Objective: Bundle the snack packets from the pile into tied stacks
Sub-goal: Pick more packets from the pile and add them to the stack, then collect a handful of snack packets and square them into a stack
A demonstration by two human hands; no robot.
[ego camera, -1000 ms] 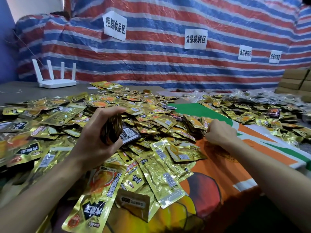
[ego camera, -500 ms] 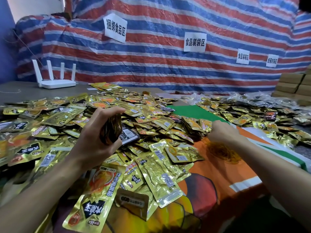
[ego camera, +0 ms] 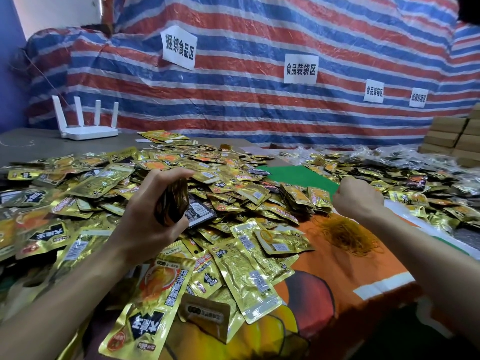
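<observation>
Head view, bundling bench; the left hand is raised over the pile of snack packets, thumb and fingers curled round a stack of packets held on edge, its dark gold edges showing between thumb and fingertips; the right hand is a curled fist with its back to the camera, hovering just above a heap of rubber bands; whether it grips anything cannot be told, since the fingers are hidden; a small upright group of packets stands just left of this hand; the gold foil pile spreads across the left and centre of the printed cloth, which is orange with a green patch; one loose band lies on a packet near the pile's right edge; a second heap of bagged packets lies at far right; behind, a white router sits on the grey table, a striped tarpaulin bears paper signs, and cardboard boxes are stacked at right
</observation>
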